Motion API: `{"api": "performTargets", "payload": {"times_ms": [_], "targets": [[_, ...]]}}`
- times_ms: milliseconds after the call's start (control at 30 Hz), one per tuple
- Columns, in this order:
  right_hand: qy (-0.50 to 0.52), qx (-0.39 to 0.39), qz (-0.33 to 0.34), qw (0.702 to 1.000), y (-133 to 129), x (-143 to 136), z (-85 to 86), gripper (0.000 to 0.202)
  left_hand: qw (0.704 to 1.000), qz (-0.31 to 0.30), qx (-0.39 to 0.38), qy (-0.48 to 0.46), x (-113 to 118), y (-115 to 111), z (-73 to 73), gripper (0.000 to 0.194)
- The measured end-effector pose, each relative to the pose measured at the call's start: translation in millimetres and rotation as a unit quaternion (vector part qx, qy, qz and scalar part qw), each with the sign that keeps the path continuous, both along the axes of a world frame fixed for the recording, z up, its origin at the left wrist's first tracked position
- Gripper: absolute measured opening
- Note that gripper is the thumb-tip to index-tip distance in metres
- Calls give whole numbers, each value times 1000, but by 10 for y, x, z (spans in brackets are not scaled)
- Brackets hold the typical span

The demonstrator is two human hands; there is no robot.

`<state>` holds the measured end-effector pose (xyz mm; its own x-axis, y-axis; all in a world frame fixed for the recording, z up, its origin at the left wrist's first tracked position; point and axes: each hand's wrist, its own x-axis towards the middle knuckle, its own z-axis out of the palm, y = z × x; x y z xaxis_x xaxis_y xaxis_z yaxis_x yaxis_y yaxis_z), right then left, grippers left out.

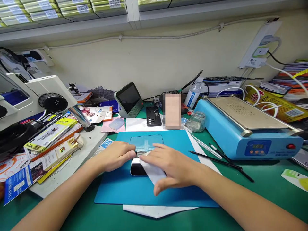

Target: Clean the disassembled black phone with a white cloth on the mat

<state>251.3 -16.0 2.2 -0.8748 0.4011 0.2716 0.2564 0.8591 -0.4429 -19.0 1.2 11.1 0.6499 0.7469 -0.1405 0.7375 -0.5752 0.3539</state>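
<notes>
A phone-sized glass panel point(137, 169), dark at its near end, lies on a blue mat point(115, 192). At its far end is a clear rounded sheet point(146, 141) with pale streaks. My left hand point(117, 156) is at the panel's left edge, its fingers curled and pinched together; what they grip, if anything, is too small to make out. Over the panel, my right hand point(174, 165) holds a white cloth or wipe point(154, 171) under its fingers, with the thumb apart. The panel's middle is hidden by both hands and the cloth.
A blue heating plate machine point(240, 128) stands right, beside black tweezers point(216, 160) and a glass jar point(196, 121). Behind the mat are a black phone back point(154, 116) and a small display point(130, 99). A microscope stand point(53, 96) and booklets point(53, 138) are left.
</notes>
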Motion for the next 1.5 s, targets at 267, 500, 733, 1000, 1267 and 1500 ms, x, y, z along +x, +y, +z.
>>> {"api": "performTargets", "payload": {"times_ms": [267,500,733,1000,1267,1500], "targets": [[-11,9,4,1000,-15,-10,43,77,1000,0,2,8,25,5,13,56],[-13,7,7,1000,-34,-19,74,77,1000,-3,3,18,13,-8,3,58],[-7,23,-33,999,-7,0,67,73,1000,-2,11,29,14,9,-3,61],[-9,41,-40,998,-23,-3,92,68,999,-10,26,22,14,-7,-1,61],[-15,52,-8,999,-16,-14,35,45,986,119,114,-25,68,88,-62,43],[-33,98,23,994,-36,-20,12,22,979,117,149,-69,-24,134,-96,33]]}}
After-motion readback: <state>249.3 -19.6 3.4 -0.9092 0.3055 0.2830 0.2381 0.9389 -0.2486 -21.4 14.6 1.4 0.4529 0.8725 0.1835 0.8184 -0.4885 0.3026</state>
